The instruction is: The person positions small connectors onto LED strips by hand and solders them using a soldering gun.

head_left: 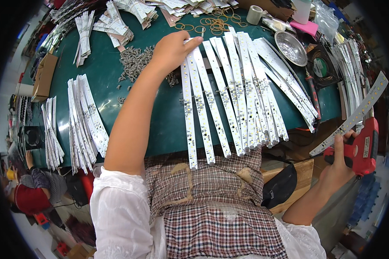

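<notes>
A fan of strips [229, 90] lies on the surface [160, 125] before the person. Strip stacks [84, 116] lie to its left. A metal dish [291, 47] sits to its right, rubber bands [212, 23] behind.

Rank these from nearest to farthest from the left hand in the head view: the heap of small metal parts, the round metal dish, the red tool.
From the left hand:
1. Heap of small metal parts, just to its left on the green table.
2. Round metal dish, far across the fanned strips, toward the right.
3. Red tool, farthest, off the table's right edge in the right hand.
</notes>
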Demonstrator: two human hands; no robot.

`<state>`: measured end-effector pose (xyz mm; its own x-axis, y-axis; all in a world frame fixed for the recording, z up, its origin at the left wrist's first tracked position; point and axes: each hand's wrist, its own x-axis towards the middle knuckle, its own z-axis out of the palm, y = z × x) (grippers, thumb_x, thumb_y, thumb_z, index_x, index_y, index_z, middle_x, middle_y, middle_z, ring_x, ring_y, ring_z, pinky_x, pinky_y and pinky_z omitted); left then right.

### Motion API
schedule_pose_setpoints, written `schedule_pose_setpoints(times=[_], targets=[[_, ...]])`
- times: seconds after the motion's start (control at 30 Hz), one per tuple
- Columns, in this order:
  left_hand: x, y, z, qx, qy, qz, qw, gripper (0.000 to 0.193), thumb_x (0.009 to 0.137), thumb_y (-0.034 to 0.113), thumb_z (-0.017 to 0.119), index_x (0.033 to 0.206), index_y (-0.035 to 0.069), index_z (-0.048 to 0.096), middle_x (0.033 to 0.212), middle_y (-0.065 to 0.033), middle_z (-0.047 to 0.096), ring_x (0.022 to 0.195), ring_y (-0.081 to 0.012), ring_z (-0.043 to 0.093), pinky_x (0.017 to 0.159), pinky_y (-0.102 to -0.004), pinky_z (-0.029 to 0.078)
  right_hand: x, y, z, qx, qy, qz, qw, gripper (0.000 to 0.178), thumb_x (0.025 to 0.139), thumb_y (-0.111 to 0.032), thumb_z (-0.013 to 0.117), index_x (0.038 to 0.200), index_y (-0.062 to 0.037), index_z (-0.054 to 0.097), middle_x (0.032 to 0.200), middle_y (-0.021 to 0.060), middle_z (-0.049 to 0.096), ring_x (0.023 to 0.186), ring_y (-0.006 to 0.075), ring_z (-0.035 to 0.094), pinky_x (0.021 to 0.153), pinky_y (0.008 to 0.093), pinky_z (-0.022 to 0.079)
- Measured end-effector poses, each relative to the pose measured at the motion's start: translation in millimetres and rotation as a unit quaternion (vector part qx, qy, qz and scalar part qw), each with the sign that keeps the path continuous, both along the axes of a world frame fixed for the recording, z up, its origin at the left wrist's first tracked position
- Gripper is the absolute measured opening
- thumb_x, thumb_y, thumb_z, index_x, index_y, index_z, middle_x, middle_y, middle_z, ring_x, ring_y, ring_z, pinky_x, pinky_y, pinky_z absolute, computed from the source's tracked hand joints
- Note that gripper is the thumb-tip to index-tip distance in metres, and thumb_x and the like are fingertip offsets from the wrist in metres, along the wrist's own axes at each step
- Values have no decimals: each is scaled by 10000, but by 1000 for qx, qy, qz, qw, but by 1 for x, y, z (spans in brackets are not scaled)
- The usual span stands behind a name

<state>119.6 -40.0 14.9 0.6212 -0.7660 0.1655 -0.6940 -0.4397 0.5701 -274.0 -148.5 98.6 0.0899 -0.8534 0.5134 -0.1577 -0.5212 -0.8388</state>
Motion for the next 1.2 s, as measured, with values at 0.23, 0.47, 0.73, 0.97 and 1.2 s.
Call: schedule_pose_setpoints(times=[0.23,0.47,0.73,0.97,1.2], targets=[[20,11,18,-77,170,-109,976,370,939,359,526,754,39,542,654,36,471,620,-54,432,568,-253,366,-4,1,-2,28,-15,22,999,413,760,81,695,1128,25,516,1022,97,582,905,151,574,807,288,485],[-4,-35,54,-97,249,-138,954,307,929,334,539,873,43,620,720,36,539,655,-51,466,603,-238,388,-10,4,-2,65,-53,19,996,421,767,83,683,1144,12,507,1043,101,571,925,155,570,832,297,482],[-22,-124,25,-1,13,-104,994,444,881,366,539,769,-52,635,699,-155,623,635,-254,586,641,-387,465,-14,8,15,76,-191,8,979,360,861,25,585,1198,-33,474,1065,78,556,899,116,576,516,259,594],[-35,-130,27,79,-67,-15,995,513,853,454,564,740,-37,666,743,-185,660,755,-323,661,710,-416,514,-38,8,9,96,-171,-11,980,400,849,36,597,1222,-37,469,1086,89,542,913,135,574,581,292,580],[-36,-116,27,49,-111,43,992,454,839,464,617,880,14,653,767,-145,676,748,-287,671,698,-413,514,-5,35,15,164,-179,35,970,435,833,54,594,1234,-23,445,1116,96,526,1029,137,518,771,243,497]])
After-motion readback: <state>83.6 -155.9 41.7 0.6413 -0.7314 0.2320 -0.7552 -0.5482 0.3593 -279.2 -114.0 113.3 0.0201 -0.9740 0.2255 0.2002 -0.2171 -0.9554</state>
